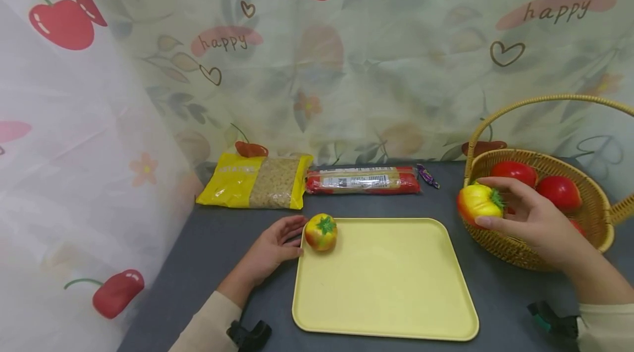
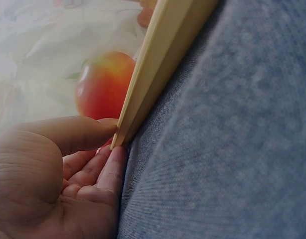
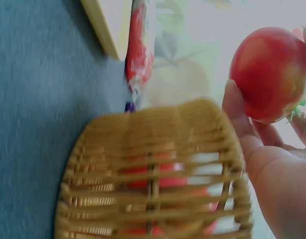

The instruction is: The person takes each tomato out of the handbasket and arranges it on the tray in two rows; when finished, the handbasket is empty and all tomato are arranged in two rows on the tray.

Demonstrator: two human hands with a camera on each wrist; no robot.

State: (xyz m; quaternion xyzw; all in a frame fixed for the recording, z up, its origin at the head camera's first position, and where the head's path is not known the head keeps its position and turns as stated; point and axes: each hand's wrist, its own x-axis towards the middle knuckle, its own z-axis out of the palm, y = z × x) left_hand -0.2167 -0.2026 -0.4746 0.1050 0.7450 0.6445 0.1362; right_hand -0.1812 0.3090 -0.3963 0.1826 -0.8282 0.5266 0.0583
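Where the right grip [image 1: 537,225] pinches, a yellow-red fruit [image 1: 476,202] sits between fingertips [image 1: 486,223].

Beyond the left fingers [image 1: 291,224], and reaching farther left than they do, lies a yellow plastic bag [image 1: 279,184] with a clear window onto beige contents. Ahead and to the right of those fingers, a long, slim red-and-clear packet [image 1: 364,180] with barcodes lies with one end just beside the bag. Near its other end, left of the right fingers [image 1: 507,185], is a small purple wrapped sweet [image 1: 428,176]. Dark grey fabric [image 1: 208,253] spreads beneath both sets of fingers; beyond them hangs a pale sheet [image 1: 366,93] printed with red cherries, leaves and hearts.
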